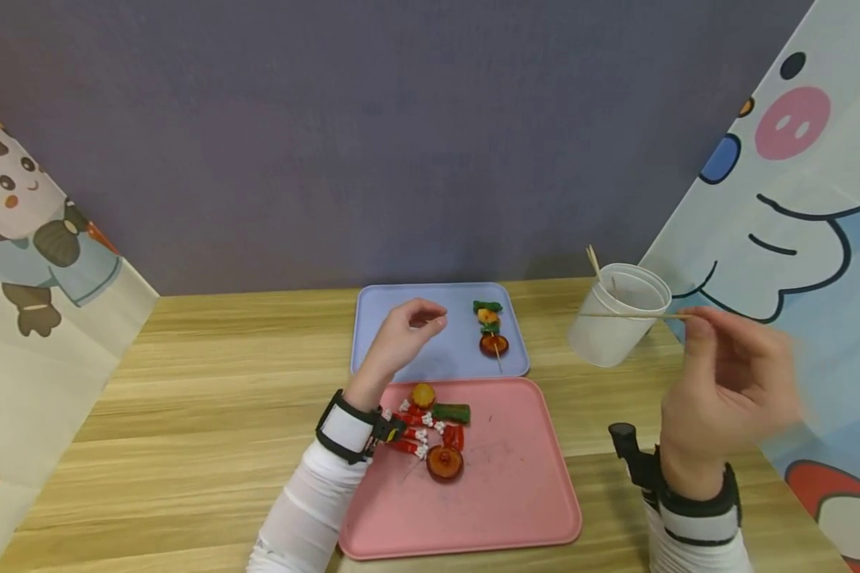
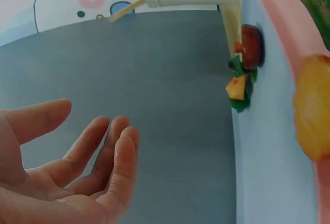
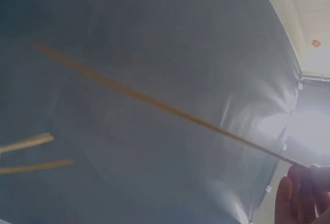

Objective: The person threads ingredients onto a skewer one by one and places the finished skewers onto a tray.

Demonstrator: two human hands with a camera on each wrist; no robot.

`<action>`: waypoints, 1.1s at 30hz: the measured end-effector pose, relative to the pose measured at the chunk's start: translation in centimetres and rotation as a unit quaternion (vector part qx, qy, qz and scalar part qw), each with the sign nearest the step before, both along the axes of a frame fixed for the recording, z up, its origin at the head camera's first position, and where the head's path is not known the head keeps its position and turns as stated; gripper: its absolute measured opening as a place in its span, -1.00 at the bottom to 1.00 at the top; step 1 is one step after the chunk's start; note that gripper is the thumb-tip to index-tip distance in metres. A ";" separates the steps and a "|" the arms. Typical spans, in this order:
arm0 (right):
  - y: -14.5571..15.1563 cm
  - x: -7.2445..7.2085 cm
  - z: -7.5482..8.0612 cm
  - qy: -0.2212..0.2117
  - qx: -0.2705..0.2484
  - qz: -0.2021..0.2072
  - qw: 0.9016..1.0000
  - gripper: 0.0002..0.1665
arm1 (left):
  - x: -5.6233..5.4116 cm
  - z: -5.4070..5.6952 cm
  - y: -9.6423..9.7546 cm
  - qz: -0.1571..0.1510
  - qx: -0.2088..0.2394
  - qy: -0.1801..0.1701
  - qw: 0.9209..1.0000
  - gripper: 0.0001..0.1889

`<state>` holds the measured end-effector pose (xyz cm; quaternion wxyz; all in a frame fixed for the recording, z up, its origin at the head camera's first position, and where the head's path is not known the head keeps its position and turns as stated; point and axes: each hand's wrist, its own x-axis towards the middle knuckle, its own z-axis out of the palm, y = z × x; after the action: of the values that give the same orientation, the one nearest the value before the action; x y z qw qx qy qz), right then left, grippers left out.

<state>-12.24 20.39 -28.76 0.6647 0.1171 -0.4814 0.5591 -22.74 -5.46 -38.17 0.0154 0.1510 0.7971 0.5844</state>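
Note:
My right hand [image 1: 731, 390] pinches the end of a thin wooden skewer [image 1: 631, 316] between thumb and fingers. The skewer points left, overlapping the white bucket [image 1: 602, 342] in the head view; in the right wrist view its bare length [image 3: 170, 109] shows. Over the blue tray [image 1: 459, 362] hovers my left hand [image 1: 401, 330], fingers loosely bent and holding nothing. On that tray's right side lies a loaded skewer with a brown mushroom-like piece [image 1: 494, 344] and green and yellow pieces. The pink tray [image 1: 509, 509] carries a yellow corn-like slice [image 1: 423, 395], a green piece [image 1: 451, 413] and another mushroom-like piece [image 1: 445, 462].
Several red-and-white pieces [image 1: 412, 447] lie at the pink tray's left, beside a red piece [image 1: 453, 436]. More wooden sticks [image 1: 594, 261] poke out of the bucket. A grey panel [image 1: 401, 143] stands behind the wooden table [image 1: 208, 414], with printed sheets at both sides.

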 end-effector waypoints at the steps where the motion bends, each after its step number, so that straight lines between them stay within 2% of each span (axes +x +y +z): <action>1: 0.0 -0.2 -0.1 -0.007 0.003 0.021 1.000 -0.83 | 0.1 0.1 0.2 0.000 -0.002 0.006 1.000 -0.75; 5: 0.0 -1.1 -0.4 -0.028 0.012 0.104 0.994 -0.82 | 0.8 0.7 0.9 -0.004 -0.011 0.033 0.999 -0.78; 12: 0.5 -2.7 -2.0 -0.114 0.026 0.196 0.974 -0.82 | 2.1 1.4 2.0 -0.015 -0.037 0.097 0.995 -0.75; 20: 0.3 -4.8 -4.4 -0.185 0.043 0.291 0.938 -0.79 | 3.5 1.8 3.2 -0.008 -0.062 0.125 0.990 -0.71; 25: -0.4 -5.6 -5.7 -0.235 0.031 0.346 0.908 -0.79 | 3.7 1.5 3.8 -0.009 -0.070 0.136 0.988 -0.72; 28: -0.7 -5.9 -6.0 -0.258 0.017 0.368 0.893 -0.78 | 3.6 1.3 4.0 -0.009 -0.065 0.136 0.988 -0.76; 33: -0.9 -6.2 -6.3 -0.266 0.010 0.387 0.883 -0.79 | 3.5 1.0 3.9 0.007 -0.075 0.137 0.988 -0.87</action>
<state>-18.44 19.48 -35.08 0.2414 0.1479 -0.5620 0.7771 -19.19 -1.53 -37.16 -0.0866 0.2223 0.8342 0.4972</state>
